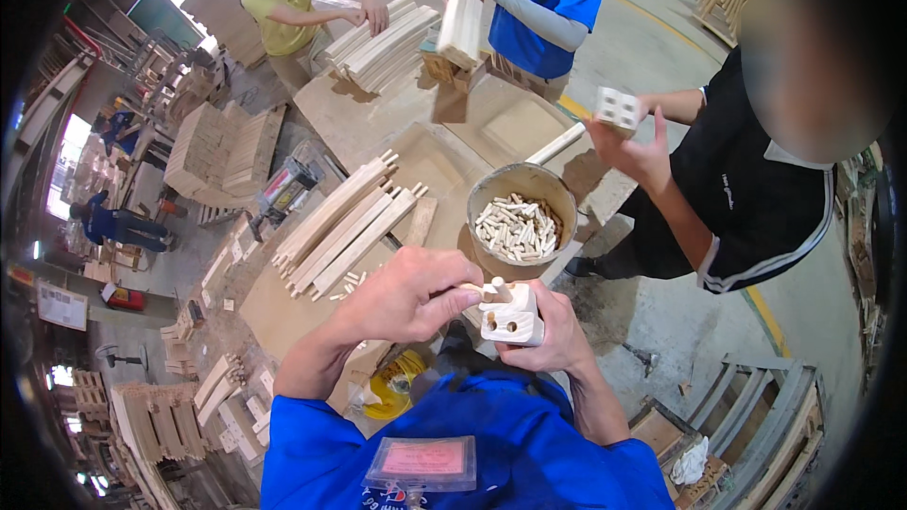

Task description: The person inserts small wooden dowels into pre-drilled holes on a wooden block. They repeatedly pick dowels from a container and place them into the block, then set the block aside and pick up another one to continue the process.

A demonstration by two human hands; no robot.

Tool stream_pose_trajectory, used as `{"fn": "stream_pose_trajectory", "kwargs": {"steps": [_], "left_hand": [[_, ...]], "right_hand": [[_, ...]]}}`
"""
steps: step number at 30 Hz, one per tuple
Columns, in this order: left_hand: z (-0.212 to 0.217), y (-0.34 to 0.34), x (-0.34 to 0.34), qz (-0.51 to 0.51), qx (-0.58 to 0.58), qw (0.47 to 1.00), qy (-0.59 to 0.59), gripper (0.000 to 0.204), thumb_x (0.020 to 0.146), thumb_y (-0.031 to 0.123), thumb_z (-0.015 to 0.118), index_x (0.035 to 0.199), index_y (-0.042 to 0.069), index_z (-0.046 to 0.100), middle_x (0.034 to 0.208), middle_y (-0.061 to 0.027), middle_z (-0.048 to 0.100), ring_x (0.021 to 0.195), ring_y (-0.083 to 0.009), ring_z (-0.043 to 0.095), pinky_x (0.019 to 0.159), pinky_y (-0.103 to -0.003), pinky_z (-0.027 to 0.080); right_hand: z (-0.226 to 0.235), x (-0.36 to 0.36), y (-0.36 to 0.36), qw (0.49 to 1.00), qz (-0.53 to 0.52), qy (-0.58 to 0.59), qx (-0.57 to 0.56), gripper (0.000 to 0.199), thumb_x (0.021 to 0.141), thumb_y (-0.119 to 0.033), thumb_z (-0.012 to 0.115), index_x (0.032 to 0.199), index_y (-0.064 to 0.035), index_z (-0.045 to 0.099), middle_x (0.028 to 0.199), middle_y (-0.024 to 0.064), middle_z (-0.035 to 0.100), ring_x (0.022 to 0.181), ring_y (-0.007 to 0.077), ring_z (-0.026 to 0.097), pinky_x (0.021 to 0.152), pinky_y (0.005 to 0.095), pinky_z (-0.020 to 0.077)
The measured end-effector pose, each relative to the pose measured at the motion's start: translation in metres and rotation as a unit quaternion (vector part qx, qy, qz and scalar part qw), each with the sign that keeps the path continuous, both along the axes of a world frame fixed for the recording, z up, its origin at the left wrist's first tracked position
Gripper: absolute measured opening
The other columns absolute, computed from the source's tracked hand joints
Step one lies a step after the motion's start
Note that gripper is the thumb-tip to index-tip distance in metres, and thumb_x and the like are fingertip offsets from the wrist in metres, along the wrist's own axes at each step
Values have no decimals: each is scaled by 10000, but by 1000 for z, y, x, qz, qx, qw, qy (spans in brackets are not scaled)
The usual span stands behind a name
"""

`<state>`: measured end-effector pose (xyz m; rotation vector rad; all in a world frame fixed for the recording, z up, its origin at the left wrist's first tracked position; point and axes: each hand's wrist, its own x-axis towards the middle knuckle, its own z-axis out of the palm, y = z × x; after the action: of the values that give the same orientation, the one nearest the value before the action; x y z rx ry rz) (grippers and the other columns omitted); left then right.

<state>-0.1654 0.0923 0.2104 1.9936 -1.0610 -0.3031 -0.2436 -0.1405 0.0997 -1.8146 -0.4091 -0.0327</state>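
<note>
Hiding dowel (495, 289) base, left hand (406, 297), right hand (553, 335) gripping block (511, 318)

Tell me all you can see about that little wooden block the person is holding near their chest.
The wooden block is small, pale and looks unfinished, with two round holes in the side facing the camera. The right hand grips it from the right and below, while the left hand presses a short dowel peg into its top. It is held above the workbench edge.

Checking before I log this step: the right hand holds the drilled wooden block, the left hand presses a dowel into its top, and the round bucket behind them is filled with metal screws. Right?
Not quite. In the head view, the bucket holds short wooden dowels, not metal screws. The rest stands: the right hand holds the drilled wooden block, and the left hand presses a dowel into its top.
</note>
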Motion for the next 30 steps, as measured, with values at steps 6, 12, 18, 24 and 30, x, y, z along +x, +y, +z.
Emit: {"fn": "stream_pose_trajectory", "kwargs": {"steps": [6,12,18,24,30], "left_hand": [[-27,-1,3,-54,63,997,8,132,936,159,679,973,33,688,814,-158,655,739,-365,656,649,-439,506],[-74,-8,0,-30,29,998,40,122,890,149,717,984,73,703,828,-132,686,777,-367,689,679,-418,556],[-86,-31,29,-92,12,989,111,119,863,84,747,973,72,703,851,-123,707,789,-356,703,679,-398,556],[-115,-67,86,-94,49,983,147,215,900,141,718,1079,22,726,846,-140,714,767,-333,712,727,-431,568],[-222,-155,124,-206,398,891,-65,200,814,80,643,943,-5,770,916,-245,751,861,-393,748,786,-470,597]], "right_hand": [[4,-20,-12,990,-9,9,-140,622,602,-190,841,1173,-37,646,951,167,723,842,343,735,766,394,584],[-5,-23,-15,988,-56,85,-119,571,624,-195,837,1144,-40,656,926,163,729,836,346,739,754,410,586],[-13,-25,-24,979,-80,129,-139,552,617,-182,850,1112,-41,649,900,165,728,827,329,744,748,402,580],[-26,-50,-60,967,-132,204,-75,602,602,-173,861,1144,-27,645,908,88,735,821,211,731,750,345,561],[-18,-55,-83,954,-213,211,-4,679,611,-170,867,1222,2,627,1001,97,742,881,176,717,804,336,558]]}}
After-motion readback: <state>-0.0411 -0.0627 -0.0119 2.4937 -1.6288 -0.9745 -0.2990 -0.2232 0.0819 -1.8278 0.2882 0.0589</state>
